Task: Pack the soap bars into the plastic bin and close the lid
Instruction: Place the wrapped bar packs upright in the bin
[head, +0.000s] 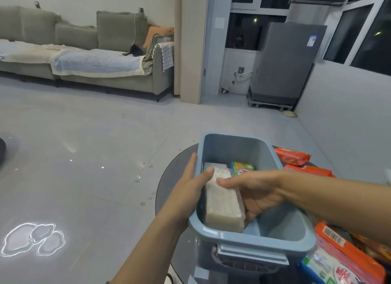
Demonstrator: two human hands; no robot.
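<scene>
**Pale soap bar being set along the bin's left wall**

The blue plastic bin (300, 244) sits on a round dark counter (169, 178), its lid not visible anywhere in view. The left hand (190, 184) clasps the bin's left wall, palm outside and thumb hooked over the rim, most likely to keep the light bin from sliding while the other hand works inside it.

The right hand (258, 190) reaches down into the bin, and its grip is narrow around 1 long pale soap bar (222, 201), thumb on top and fingers under the far side. The bar lies lengthwise, close against the left wall, which looks like a choice to leave the rest of the floor free for more bars. The left thumb touches the bar's far end, seemingly steadying it.

Behind it, at the far end of the bin, stands 1 green and yellow packet (242, 168). To the right of the bin, orange wrapped bars (292, 156) wait on the counter, so packing seems only partly done and closing the lid comes later.
</scene>
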